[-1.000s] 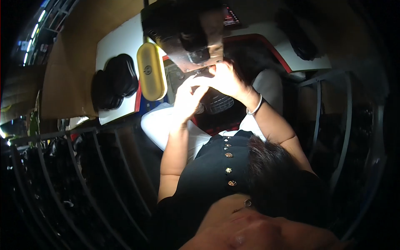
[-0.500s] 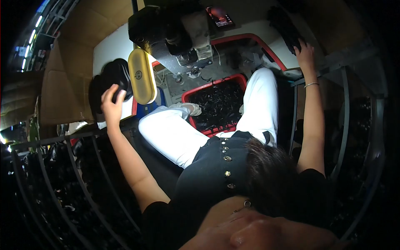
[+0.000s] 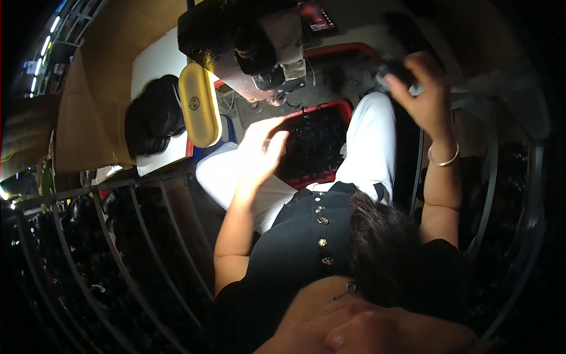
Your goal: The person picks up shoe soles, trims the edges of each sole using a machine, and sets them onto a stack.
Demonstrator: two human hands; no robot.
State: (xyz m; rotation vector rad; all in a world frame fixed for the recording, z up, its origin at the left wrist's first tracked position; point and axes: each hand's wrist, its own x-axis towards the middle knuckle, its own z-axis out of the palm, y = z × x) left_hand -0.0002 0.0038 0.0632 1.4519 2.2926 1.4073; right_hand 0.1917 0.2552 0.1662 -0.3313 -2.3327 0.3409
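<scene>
My right hand (image 3: 425,94) is raised at the right above the knee, its thumb and fingers closed around a small black piece (image 3: 400,72). That piece is blurred, and I cannot tell its exact kind. My left hand (image 3: 259,154) hovers over the left thigh, bright under the lamp, thumb and fingers apart with nothing in them. Ahead of both hands stands a dark machine head (image 3: 244,50), its working end pointing down. Left of it, black shoe-like pieces (image 3: 158,112) lie stacked on a white board (image 3: 150,59).
A yellow lamp (image 3: 199,106) hangs beside the machine. Between the knees, a red-rimmed bin (image 3: 342,109) holds black scraps. A phone (image 3: 317,17) lies at the back, with more black pieces (image 3: 407,32) at the right. Metal rails (image 3: 118,230) run along the left.
My left hand has left the black stack and swung right over the thigh. My right hand has come back toward me from the right-hand pile with a black piece.
</scene>
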